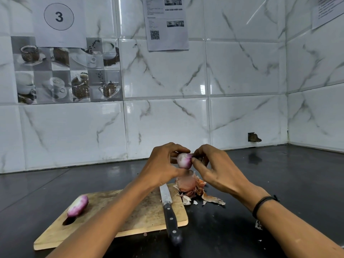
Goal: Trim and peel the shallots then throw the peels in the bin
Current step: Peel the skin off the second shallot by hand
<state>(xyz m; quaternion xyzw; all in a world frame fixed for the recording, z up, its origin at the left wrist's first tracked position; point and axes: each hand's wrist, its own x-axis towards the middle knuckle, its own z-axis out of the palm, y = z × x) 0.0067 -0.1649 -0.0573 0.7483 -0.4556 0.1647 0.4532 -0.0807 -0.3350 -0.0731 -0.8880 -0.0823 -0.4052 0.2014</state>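
Marble-tiled walls back a dark counter (279, 183). Above the board's (139, 211) far right corner, the left hand (163, 164) grips a shallot (184, 161), white with purple blush. The right hand (217, 168) pinches its tip, which the fingers hide. Peels (191, 185) pile below. 1 peeled shallot (77, 205) lies at the board's left edge, and a knife (169, 207) lies along its right edge.

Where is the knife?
In the head view, the knife lies along the right edge of the cutting board, beside the peel pile, handle toward the person.
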